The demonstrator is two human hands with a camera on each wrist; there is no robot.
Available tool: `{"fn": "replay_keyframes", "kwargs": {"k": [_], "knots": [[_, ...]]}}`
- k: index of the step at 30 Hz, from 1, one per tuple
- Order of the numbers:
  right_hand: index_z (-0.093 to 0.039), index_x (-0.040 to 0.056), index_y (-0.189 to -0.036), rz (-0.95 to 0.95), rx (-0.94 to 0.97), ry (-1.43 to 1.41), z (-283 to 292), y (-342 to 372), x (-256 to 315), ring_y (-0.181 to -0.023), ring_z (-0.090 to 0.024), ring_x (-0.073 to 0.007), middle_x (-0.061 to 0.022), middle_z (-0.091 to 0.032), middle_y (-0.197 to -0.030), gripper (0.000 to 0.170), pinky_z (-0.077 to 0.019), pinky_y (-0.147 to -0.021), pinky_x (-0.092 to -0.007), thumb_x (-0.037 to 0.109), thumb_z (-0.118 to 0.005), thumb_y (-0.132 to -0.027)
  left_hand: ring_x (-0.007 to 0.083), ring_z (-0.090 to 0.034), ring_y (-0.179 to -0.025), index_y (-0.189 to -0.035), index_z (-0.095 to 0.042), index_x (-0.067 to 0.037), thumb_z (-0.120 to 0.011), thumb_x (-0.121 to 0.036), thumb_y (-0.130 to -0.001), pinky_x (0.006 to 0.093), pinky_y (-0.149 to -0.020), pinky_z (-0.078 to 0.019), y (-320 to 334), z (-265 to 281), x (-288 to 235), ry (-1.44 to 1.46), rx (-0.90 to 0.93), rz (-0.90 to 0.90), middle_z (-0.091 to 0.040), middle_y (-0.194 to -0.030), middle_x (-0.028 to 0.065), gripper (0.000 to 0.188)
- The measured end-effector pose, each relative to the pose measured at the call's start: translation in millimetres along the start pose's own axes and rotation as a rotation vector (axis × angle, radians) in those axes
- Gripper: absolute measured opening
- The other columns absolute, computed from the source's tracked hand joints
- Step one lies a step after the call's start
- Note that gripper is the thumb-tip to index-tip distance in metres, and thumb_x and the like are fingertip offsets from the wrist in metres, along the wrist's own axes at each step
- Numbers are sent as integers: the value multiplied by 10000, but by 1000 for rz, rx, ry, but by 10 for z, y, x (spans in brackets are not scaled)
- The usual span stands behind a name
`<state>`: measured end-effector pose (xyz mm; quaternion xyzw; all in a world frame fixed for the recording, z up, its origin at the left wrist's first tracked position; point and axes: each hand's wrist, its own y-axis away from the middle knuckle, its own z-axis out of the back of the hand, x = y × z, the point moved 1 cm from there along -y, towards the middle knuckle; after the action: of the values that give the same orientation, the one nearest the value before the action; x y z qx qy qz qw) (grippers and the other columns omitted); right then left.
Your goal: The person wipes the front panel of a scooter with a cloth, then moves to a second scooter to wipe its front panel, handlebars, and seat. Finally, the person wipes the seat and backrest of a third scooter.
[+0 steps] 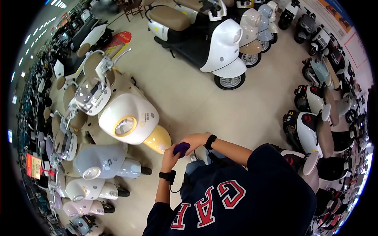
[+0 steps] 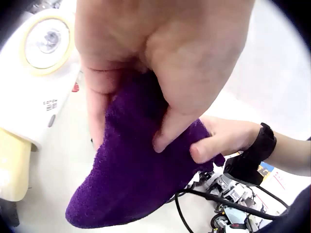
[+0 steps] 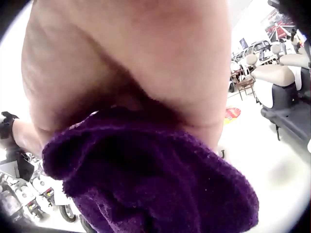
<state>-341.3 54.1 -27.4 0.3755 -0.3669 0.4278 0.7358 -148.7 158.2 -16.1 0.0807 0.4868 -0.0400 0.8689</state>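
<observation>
- A navy T-shirt [image 1: 271, 188] with red, white-edged letters fills the lower part of the head view; both arms reach forward from its short sleeves.
- The right forearm [image 1: 234, 152] slants across the front of the body from the right, while the left forearm [image 1: 162, 192] points nearly straight ahead, so that the hands meet in front of the person.
- A black wristband [image 1: 211, 141] circles the right wrist; a second black band with a boxy device [image 1: 168, 176] sits on the left, and a black cable [image 2: 226, 206] loops below the hands.
- The left hand [image 1: 169, 157] faces palm down over its work, its thumb bent across one side of the cloth and its fingers along the other, pinching it.
- The right hand [image 1: 195, 141] grips the same cloth from the other side, bunched beneath the palm; its thumb shows against the fabric in the left wrist view, but its other fingertips are hidden.
- The purple cloth [image 1: 181, 150] is held up between both hands, over the floor, with a loose fold drooping below the left fingers.
- Just beyond the hands stands a white scooter [image 1: 130, 110] with a yellow front fender [image 1: 158, 139]; whether anything touches the fender cannot be told.
- A pale blue-grey scooter [image 1: 102, 160] stands beside it, in the row on the left.
- Farther off on the pale floor [image 1: 193, 106] is another white scooter [image 1: 222, 49] with a tan seat, and beyond it a wooden chair [image 1: 132, 10].
</observation>
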Motion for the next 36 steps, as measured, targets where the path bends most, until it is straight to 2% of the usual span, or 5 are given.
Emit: {"fn": "replay_keyframes", "kwargs": {"k": [3, 9, 11, 21, 36], "knots": [[-668, 64, -1053, 75, -110, 120, 325, 347, -133, -831, -672, -381, -167, -707, -854, 413, -524, -735, -469, 324, -790, -756, 438, -683, -903, -1153, -656, -22, -680, -44, -813, 458, -778, -550, -392, -189, -313, -71, 42, -53, -708, -930, 243, 341], [-674, 56, -945, -93, -308, 165, 895, 1086, -631, -817, -666, -404, -185, -699, -835, 266, -521, -711, -504, 184, -711, -716, 427, -696, -877, -1163, -659, -21, -714, -84, -815, 452, -765, -563, -1293, -775, -840, -64, 157, -68, -715, -947, 241, 358], [-679, 42, -888, -96, -355, 202, 1240, 1390, -821, -795, -666, -415, -194, -695, -809, 231, -525, -694, -513, 172, -707, -699, 402, -714, -879, -1164, -660, -31, -722, -81, -815, 434, -779, -573, -1634, -1050, -1100, -107, 192, -188, -730, -957, 215, 358], [-659, 31, -940, -274, -397, 73, 2349, 2952, -1679, -829, -663, -403, -185, -690, -841, 248, -523, -741, -490, 138, -690, -717, 409, -691, -957, -1205, -621, -37, -720, -83, -839, 441, -827, -561, -2990, -2519, -2115, -119, 439, -241, -726, -1023, 209, 382], [-627, 33, -1157, -362, -551, -14, 4012, 3314, -2614, -969, -640, -406, -213, -681, -1012, 392, -519, -841, -477, 146, -683, -786, 413, -671, -900, -1160, -654, -56, -657, -56, -815, 466, -777, -533, -5313, -2895, -2778, -166, 584, -379, -714, -956, 195, 345]]}}
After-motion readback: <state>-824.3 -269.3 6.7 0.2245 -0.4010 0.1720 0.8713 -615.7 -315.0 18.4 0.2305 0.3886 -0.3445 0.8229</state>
